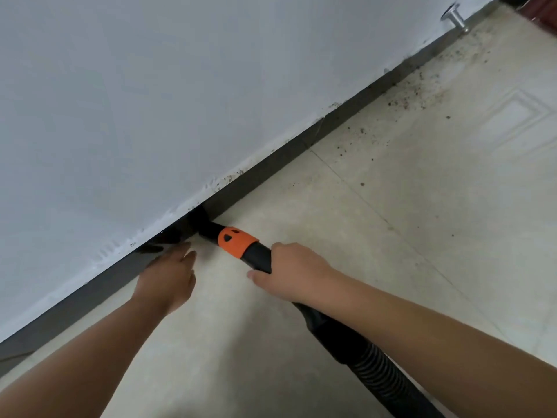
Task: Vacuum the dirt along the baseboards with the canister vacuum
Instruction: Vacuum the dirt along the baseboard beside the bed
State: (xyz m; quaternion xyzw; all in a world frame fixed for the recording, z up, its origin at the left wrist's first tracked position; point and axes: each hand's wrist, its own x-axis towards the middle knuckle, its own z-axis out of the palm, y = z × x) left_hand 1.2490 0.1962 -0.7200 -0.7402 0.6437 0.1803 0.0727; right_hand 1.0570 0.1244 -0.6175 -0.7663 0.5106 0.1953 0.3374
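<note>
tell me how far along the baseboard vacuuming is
Done, it seems: the floor beside the near stretch of baseboard shows no loose dirt. In hand: the right hand grips the vacuum wand, its black nozzle pressed against the baseboard; the left hand hovers open beside it. Left: dark dirt specks lie scattered along the far stretch toward the door stop.
</note>
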